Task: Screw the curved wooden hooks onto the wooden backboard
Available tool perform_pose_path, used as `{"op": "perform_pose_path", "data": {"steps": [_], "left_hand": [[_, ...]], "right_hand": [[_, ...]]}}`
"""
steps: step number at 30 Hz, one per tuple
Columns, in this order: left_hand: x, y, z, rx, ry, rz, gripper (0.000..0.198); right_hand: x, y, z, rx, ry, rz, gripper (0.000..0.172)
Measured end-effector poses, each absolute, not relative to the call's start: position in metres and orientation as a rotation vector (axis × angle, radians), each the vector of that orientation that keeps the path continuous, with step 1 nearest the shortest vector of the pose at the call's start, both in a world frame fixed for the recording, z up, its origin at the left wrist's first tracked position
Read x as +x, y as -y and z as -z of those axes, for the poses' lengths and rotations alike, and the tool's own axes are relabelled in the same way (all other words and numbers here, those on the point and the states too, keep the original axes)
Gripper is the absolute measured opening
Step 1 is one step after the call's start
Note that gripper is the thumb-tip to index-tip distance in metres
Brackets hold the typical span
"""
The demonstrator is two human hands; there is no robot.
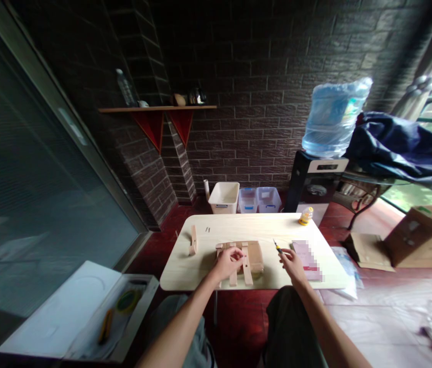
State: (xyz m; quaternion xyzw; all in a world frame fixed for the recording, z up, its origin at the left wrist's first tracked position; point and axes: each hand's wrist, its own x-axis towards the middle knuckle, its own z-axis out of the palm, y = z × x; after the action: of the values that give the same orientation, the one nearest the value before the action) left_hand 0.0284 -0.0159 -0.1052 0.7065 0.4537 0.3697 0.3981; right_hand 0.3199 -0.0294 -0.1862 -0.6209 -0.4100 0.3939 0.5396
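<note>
My left hand is over several pale wooden slats with its thumb and fingertips pinched together. Whatever they grip, if anything, is too small to make out. Under these fingertips lies the rightmost wooden slat, which has a dark hole or spot in it. The slats rest against a brown cardboard box on the table. My right hand is closed around a screwdriver with a yellow and black handle, its tip pointing up and away from me. Right of it lies a pinkish printed sheet, partly blurred out.
The pale table bears a separate wooden piece, small dark parts and a yellow-based clear jar. Behind stand plastic bins and a water dispenser. An open white case with tools sits at lower left.
</note>
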Motion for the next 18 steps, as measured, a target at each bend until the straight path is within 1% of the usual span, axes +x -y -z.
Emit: {"op": "perform_pose_path", "data": {"steps": [4, 10, 13, 16, 18], "left_hand": [[0.025, 0.014, 0.11, 1.802, -1.124, -0.937, 0.014], [0.023, 0.019, 0.109, 1.778, -1.103, -0.94, 0.017], [0.024, 0.022, 0.108, 1.774, -1.106, -0.914, 0.019], [0.027, 0.022, 0.109, 1.812, -1.12, -0.872, 0.022], [0.028, 0.023, 0.109, 1.853, -1.137, -0.845, 0.022]], "right_hand": [[0.32, 0.035, 0.178, -1.38, 0.898, -0.988, 0.055], [0.315, 0.04, 0.167, -1.259, 0.742, -1.061, 0.055], [0.312, 0.043, 0.162, -1.23, 0.725, -1.062, 0.052], [0.308, 0.046, 0.16, -1.212, 0.777, -1.048, 0.042], [0.303, 0.047, 0.159, -1.207, 0.823, -1.048, 0.041]]}}
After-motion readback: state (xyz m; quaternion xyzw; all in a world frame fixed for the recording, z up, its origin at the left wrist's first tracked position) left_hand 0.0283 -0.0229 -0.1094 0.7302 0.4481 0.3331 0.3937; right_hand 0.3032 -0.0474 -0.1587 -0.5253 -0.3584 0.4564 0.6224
